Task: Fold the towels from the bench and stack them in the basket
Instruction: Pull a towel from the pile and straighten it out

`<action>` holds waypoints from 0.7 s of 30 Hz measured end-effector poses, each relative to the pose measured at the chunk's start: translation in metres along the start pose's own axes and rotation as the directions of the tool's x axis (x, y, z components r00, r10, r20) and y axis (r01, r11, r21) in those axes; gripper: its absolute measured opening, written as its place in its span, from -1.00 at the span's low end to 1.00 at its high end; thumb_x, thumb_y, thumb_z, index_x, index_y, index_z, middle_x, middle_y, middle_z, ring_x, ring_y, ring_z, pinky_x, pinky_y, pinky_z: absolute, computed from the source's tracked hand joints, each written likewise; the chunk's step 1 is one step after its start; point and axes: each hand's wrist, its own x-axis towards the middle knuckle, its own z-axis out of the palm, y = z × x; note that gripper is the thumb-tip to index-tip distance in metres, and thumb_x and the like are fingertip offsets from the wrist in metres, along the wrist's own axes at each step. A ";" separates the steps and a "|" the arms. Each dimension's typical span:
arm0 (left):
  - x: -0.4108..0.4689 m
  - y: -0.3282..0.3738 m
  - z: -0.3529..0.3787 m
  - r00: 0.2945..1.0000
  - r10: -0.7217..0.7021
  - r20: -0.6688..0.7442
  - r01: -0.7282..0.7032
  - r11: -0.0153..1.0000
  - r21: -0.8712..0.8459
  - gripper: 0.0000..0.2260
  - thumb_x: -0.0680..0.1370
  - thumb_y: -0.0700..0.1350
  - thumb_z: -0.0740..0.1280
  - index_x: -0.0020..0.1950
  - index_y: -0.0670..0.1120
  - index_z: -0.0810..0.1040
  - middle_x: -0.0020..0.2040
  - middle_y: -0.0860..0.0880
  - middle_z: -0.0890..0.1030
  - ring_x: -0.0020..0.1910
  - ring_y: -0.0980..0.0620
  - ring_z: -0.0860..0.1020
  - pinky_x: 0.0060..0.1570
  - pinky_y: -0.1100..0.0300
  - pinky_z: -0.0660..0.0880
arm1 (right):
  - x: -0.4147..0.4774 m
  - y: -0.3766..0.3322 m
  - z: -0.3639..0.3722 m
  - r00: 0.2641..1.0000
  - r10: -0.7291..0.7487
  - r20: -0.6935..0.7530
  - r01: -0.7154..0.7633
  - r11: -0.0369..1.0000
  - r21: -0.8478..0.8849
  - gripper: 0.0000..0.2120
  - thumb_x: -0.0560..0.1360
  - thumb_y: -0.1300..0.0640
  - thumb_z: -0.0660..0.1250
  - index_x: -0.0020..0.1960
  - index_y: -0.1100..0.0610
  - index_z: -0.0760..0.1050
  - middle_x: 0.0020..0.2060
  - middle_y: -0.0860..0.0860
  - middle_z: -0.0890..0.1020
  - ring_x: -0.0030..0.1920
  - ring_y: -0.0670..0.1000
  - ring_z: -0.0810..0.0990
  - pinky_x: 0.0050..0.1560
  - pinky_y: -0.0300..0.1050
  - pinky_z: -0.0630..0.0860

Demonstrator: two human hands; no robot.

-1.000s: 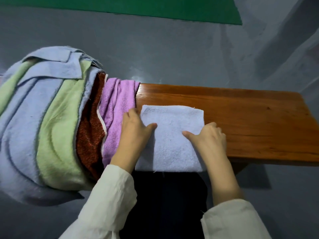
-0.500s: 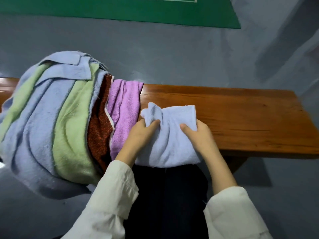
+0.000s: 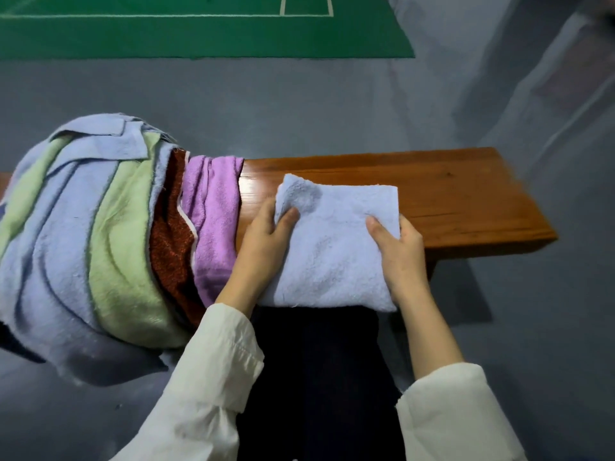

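Note:
A folded light blue towel (image 3: pixel 336 247) is held over the near edge of the wooden bench (image 3: pixel 466 201). My left hand (image 3: pixel 266 241) grips its left edge, thumb on top and fingers underneath. My right hand (image 3: pixel 399 251) grips its right edge the same way. The towel's far left corner is rumpled upward. A heap of unfolded towels (image 3: pixel 86 247) in blue, green, dark red and purple (image 3: pixel 213 221) covers the left part of the bench. No basket is in view.
The bench's right half is bare wood and ends at the right. Grey floor surrounds it, with a green mat (image 3: pixel 199 24) at the far side. My dark trousers (image 3: pixel 319 377) are below the towel.
Both hands went from pressing the flat towel to gripping its side edges. The towel is now lifted and shifted to the right, away from the purple towel.

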 end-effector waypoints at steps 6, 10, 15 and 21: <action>-0.032 0.051 0.033 0.981 0.109 0.163 -0.111 0.994 0.005 -0.85 0.60 -0.01 0.26 0.03 -0.08 0.47 -0.14 0.05 0.59 -0.23 0.23 0.48 -0.17 0.24 0.42 | -0.041 -0.015 -0.067 0.986 -0.070 -0.153 0.079 0.995 0.054 -0.92 0.53 0.15 0.35 0.01 0.03 0.55 -0.12 -0.09 0.66 -0.14 -0.12 0.65 -0.20 -0.25 0.55; -0.058 0.089 0.065 0.936 0.212 0.282 -0.241 0.968 0.071 -0.78 0.58 0.08 0.27 -0.09 -0.06 0.42 -0.25 0.05 0.57 -0.29 0.12 0.52 -0.31 0.22 0.41 | -0.074 -0.022 -0.122 0.949 -0.096 -0.302 0.121 0.990 0.067 -0.93 0.54 0.16 0.34 -0.04 0.00 0.54 -0.16 -0.13 0.65 -0.19 -0.17 0.64 -0.23 -0.29 0.57; -0.093 0.134 0.131 0.827 0.305 0.472 -0.345 0.939 -0.001 -0.81 0.59 0.07 0.26 -0.11 -0.02 0.44 -0.25 0.12 0.55 -0.27 0.21 0.51 -0.30 0.27 0.40 | -0.117 -0.024 -0.201 0.851 -0.099 -0.516 0.128 0.991 0.022 -0.93 0.53 0.12 0.36 -0.10 -0.05 0.53 -0.12 -0.12 0.65 -0.04 0.00 0.65 -0.03 -0.07 0.57; -0.146 0.169 0.221 0.627 0.411 0.661 -0.460 0.881 -0.112 -0.82 0.60 0.00 0.22 -0.11 -0.08 0.41 -0.27 0.09 0.51 -0.29 0.17 0.44 -0.29 0.28 0.33 | -0.184 -0.017 -0.288 0.707 -0.062 -0.704 0.144 0.988 0.057 -0.95 0.56 0.10 0.32 -0.02 -0.03 0.54 -0.08 -0.10 0.67 -0.06 -0.09 0.66 -0.09 -0.18 0.60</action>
